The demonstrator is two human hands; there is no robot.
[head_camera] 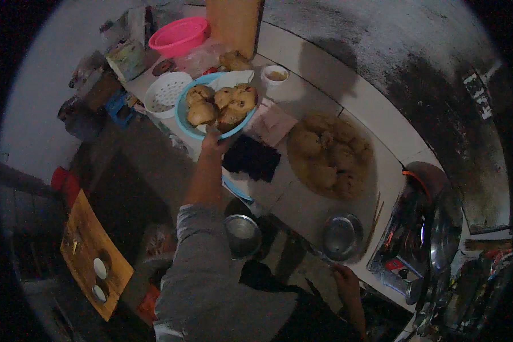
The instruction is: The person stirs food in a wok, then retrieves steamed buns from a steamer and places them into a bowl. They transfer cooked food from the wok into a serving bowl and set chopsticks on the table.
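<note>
My left hand (214,143) reaches out to the near rim of a light-blue plastic basin (183,121) and appears to grip it. Several round browned breads (202,113) lie in the basin with a white cloth or paper (235,78). Just right of that hand is a folded dark cloth (252,157), beside a pinkish cloth (271,122). A large round tray or basket (297,171) holds more brown rounds (342,154). My right hand (344,275) is low at the counter's front edge, near a metal bowl (342,237); its fingers are dim, and whether they hold anything is unclear.
A white colander (154,100), a pink basin (179,36) and a small white cup (275,76) stand at the back. A metal pot (243,235) sits below the counter edge. At right are a gas stove (404,271) and pans (444,231); at lower left, a wooden table (85,252).
</note>
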